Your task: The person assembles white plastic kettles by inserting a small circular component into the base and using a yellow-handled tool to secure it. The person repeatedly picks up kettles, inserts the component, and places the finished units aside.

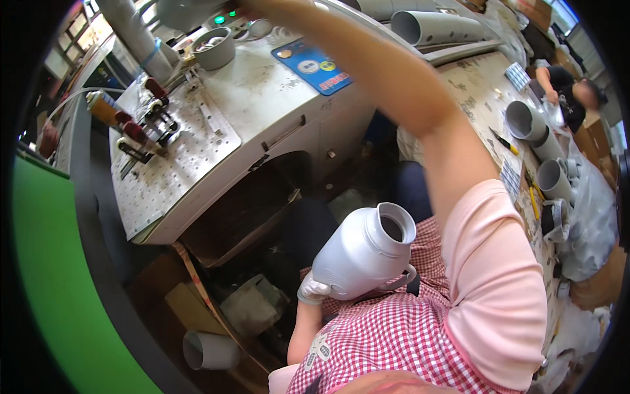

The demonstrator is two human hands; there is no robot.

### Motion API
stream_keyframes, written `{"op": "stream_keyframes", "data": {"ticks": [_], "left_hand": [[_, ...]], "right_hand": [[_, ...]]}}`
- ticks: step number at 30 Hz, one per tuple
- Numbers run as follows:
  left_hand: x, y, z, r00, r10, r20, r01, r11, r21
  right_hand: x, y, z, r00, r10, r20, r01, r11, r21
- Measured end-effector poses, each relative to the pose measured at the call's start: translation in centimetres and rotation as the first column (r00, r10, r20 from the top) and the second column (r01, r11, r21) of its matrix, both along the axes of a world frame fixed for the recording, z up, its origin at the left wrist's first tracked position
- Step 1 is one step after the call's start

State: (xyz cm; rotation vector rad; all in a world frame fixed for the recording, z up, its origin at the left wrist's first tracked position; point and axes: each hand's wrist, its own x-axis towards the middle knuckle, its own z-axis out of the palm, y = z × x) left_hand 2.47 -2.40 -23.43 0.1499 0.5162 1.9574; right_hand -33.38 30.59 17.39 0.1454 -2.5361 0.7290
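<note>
One grey jug [354,256]: long axis toward two o'clock.
Left hand [314,288]: nearer, holding its base end.
Right hand: unseen, cannot tell grip.

White bench [256,82] carries a perforated plate [164,180] with red-handled clamps [134,129], a gray tub [215,56] and a blue board [319,77]. Stained table [472,82] at right holds gray pipe pieces [525,121] and a yellow-handled knife [505,142].

Bare right arm [420,98] raised, reaching up-left; its hand blurred at upper edge. White-gloved left hand [314,289] low, fingers curled.
</note>
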Motion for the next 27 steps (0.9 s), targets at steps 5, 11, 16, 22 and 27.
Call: {"op": "stream_keyframes", "data": {"ticks": [5,11,16,22,27], "left_hand": [[-0.2,-0.4,-1.0,0.999,-0.037,-0.006,0.036,0.998,-0.044],[-0.8,0.7,-1.0,0.995,-0.103,-0.017,0.101,0.990,-0.097],[-0.7,1.3,-0.7,0.994,-0.113,-0.011,0.110,0.984,-0.143],[-0.7,1.8,-0.4,0.993,-0.114,0.000,0.112,0.977,-0.183],[-0.9,2.4,0.3,0.991,-0.135,0.009,0.133,0.965,-0.224]], "right_hand": [[15.1,28.0,-2.8,0.905,-0.390,0.170,0.385,0.581,-0.717],[21.3,39.5,-8.6,0.719,-0.656,0.230,0.638,0.491,-0.593],[19.9,42.4,-10.3,0.535,-0.833,0.141,0.825,0.478,-0.301],[17.7,45.0,-12.8,0.356,-0.935,0.003,0.935,0.356,-0.016],[14.0,45.3,-17.5,0.242,-0.970,-0.020,0.967,0.239,0.092]]}}
